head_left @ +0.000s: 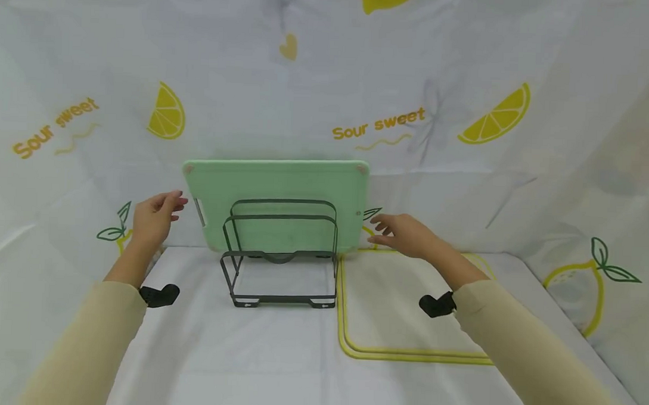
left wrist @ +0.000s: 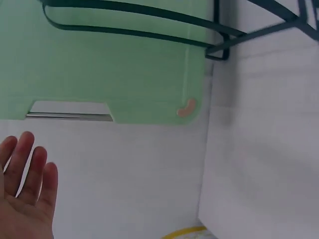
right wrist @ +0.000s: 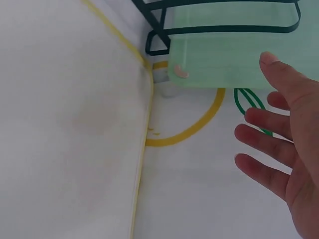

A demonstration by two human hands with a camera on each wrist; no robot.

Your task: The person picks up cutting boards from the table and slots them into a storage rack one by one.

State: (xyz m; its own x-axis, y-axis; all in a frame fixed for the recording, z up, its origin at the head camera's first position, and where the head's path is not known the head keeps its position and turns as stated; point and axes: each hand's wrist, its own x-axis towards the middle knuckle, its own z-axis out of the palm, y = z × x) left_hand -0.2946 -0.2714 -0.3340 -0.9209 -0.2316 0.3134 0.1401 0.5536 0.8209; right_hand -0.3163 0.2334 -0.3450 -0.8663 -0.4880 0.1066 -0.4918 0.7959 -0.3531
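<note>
A pale green cutting board point(head_left: 280, 231) stands on its long edge, leaning back in a dark metal rack point(head_left: 280, 297). Just off the board's left end, beside its handle slot, is my left hand point(head_left: 154, 217); in the left wrist view its fingers point(left wrist: 32, 172) are extended and apart from the board. My right hand point(head_left: 406, 235) hovers near the board's right end, thumb and fingers spread, with a gap showing between them in the head view. In the right wrist view the thumb overlaps the board point(right wrist: 219, 64); contact cannot be told. Neither hand holds anything.
Right of the rack lies a cream mat or board with yellow edging point(head_left: 407, 306), its double rim suggesting two layers. A white cloth point(head_left: 233, 360) covers the table. Lemon-printed white curtain point(head_left: 285, 106) hangs close behind and at both sides.
</note>
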